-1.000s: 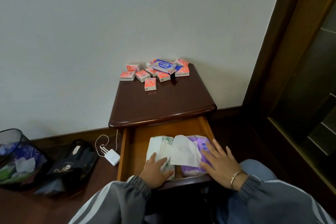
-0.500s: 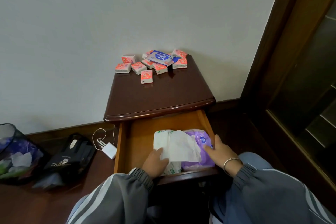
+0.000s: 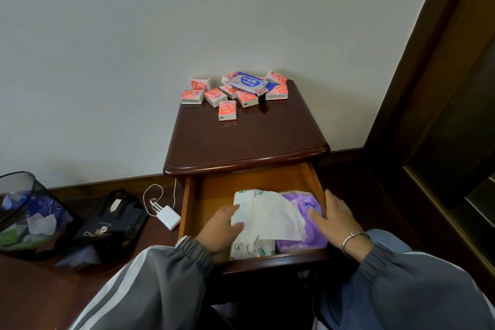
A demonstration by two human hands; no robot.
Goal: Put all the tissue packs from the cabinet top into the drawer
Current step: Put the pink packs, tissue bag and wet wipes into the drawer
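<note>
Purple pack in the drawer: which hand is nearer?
Right. The right hand rests on the purple pack at its right edge; the left hand is at the white pack, across the loose tissue sheet.

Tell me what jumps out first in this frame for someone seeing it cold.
The pink tissue packs, a blue wipes pack lying on them, crowd the back of the dark cabinet top. Below, the drawer stands open with both hands in it: the left hand at a loose white sheet, the right hand flat on a purple pack.
</note>
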